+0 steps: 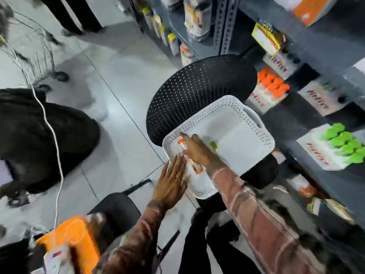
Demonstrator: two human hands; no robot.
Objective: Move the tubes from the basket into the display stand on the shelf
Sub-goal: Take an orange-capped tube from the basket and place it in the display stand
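Observation:
A white perforated basket (245, 123) rests on a black office chair. Inside it lies a white tube with an orange cap (189, 157), and a green-capped piece (213, 145) shows just past my right hand. My right hand (195, 150) reaches into the basket, fingers spread over the orange-capped tube; the blur hides whether it grips it. My left hand (171, 181) lies flat and open on the basket's near corner. On the shelf at right stand a display stand of orange-capped tubes (271, 86) and one of green-capped tubes (343, 143).
The black mesh chair back (189, 95) rises behind the basket. Grey metal shelving (225, 26) holds boxes and bottles. A wire trolley (33, 58) and another person's dark legs (75, 14) stand at upper left. An orange box (69, 242) sits at lower left.

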